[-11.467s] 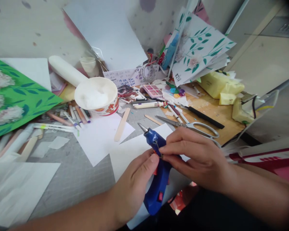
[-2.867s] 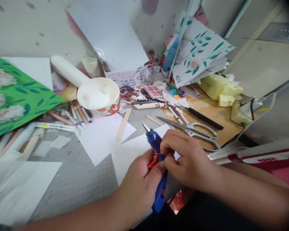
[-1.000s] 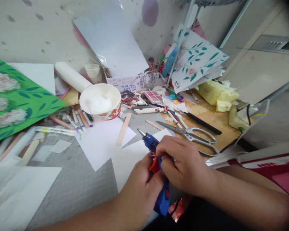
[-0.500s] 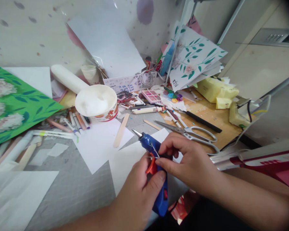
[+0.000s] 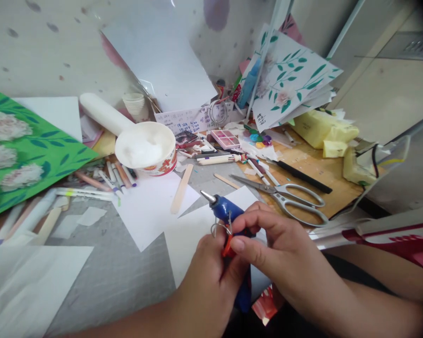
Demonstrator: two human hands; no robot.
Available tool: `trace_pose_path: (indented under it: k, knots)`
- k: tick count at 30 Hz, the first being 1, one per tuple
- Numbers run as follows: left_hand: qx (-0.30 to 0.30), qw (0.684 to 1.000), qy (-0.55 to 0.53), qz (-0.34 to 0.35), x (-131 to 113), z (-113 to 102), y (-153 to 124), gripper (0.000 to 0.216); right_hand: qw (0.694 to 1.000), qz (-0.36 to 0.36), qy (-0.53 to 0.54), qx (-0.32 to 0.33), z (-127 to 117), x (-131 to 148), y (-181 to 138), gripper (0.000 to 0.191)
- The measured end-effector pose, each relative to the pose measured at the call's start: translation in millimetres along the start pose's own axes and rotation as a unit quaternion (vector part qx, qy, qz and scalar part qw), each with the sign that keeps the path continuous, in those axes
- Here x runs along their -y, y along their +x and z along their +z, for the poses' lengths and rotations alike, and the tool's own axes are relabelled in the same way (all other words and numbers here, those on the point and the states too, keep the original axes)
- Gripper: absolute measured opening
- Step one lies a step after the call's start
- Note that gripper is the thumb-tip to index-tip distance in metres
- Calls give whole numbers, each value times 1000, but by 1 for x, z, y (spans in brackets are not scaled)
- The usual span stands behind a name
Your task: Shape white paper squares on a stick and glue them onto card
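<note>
A blue glue gun (image 5: 227,206) with a metal nozzle and an orange trigger is tilted with its tip up and to the left. My left hand (image 5: 207,277) is closed around its body near the trigger and hides part of it. A thin wire stand (image 5: 219,227) sticks out at the gun's front. My right hand (image 5: 278,244) pinches at this wire with thumb and forefinger, close against the gun. White paper sheets (image 5: 174,249) lie beneath, and a flat wooden stick (image 5: 182,190) rests just beyond the nozzle.
Silver scissors (image 5: 285,199) and a black-handled knife (image 5: 303,176) lie to the right. A paper tub (image 5: 155,155) with white stuff stands behind. Several markers (image 5: 114,178) and a green picture with paper flowers (image 5: 38,155) are at left. Yellow tissue packs (image 5: 320,126) sit at back right.
The wire stand has swung outward from the gun, its loop now showing at the left of the trigger. My right thumb has moved over the trigger area. The view has shifted slightly.
</note>
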State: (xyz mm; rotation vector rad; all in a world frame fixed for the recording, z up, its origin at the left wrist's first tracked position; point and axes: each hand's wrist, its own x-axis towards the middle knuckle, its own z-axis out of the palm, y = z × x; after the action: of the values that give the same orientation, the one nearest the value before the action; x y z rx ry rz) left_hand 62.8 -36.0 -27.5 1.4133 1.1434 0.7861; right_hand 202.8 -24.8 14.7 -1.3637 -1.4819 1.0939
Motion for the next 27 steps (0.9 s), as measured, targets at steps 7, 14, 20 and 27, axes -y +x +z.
trace_pose_path:
  k: [7,14,20,27]
  knots:
    - [29,999,-41,21,-10,-4,3,31,986,-130,-98,-41,0,-4,7,7]
    - [34,997,-61,42,-9,-6,5,24,887,-404,-226,-6,-12,-9,25,16]
    - [69,991,-97,56,-9,-6,5,27,806,-483,-339,53,-20,0,29,19]
    - [68,994,-66,54,-9,-7,4,26,798,-483,-348,92,-19,9,30,29]
